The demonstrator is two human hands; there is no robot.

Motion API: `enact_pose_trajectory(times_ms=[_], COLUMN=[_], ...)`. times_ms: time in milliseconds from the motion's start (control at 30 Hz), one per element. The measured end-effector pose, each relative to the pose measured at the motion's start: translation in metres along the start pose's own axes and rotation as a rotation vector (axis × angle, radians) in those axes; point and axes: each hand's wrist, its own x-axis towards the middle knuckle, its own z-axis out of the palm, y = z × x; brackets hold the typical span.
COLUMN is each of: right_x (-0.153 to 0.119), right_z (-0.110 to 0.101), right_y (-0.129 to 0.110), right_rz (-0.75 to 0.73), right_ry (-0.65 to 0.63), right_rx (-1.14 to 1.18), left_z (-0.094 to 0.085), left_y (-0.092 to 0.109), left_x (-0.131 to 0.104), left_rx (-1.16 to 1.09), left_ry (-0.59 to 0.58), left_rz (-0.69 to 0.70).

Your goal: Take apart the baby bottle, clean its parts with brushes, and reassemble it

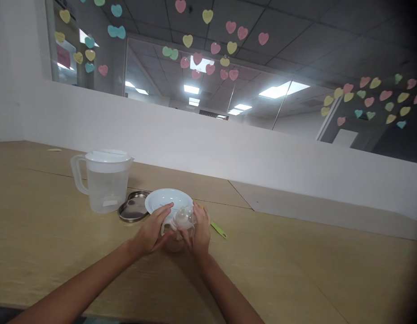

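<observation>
Between my two hands is a clear baby bottle (176,244) with white side handles and a clear domed cap (185,217), tilted a little. My left hand (153,230) grips it from the left by the handle. On the other side my right hand (200,230) closes around the domed cap and collar, with the thumb in front. A white bowl (157,196) sits just behind the bottle, partly covered by it and my fingers. From behind my right hand sticks out a green handle (219,230); its other end is hidden.
A translucent lidded pitcher (107,186) with clear liquid stands at the left. Beside it lies a shiny metal kidney-shaped tray (136,206). A white wall (181,144) runs along the back of the wooden table (279,261), with glass panels above it.
</observation>
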Motion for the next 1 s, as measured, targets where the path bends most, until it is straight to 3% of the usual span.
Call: enact_pose_trajectory(times_ms=[167, 333, 533, 733, 1000], right_x=[0.0067, 0.0086, 0.007, 0.0074, 0.0052], right_z=[-0.0028, -0.0015, 0.0007, 0.0011, 0.001], right_y=[0.0025, -0.0013, -0.001, -0.0038, -0.006], right_rz=[0.206, 0.37, 0.409, 0.4, 0.477], right_ry=[-0.113, -0.166, -0.218, -0.238, -0.232], right_rx=[0.114, 0.24, 0.24, 0.221, 0.309], left_z=[0.0033, 0.0035, 0.0055, 0.0082, 0.0102], left_y=[-0.003, -0.0018, -0.0037, -0.0055, 0.0008], left_x=[0.0001, 0.0, -0.0007, -0.0051, -0.0055], left_rx=[0.014, 0.049, 0.074, 0.034, -0.151], left_ry=[-0.116, -0.161, -0.121, -0.098, -0.197], left_rz=[-0.051, -0.04, -0.04, -0.138, -0.424])
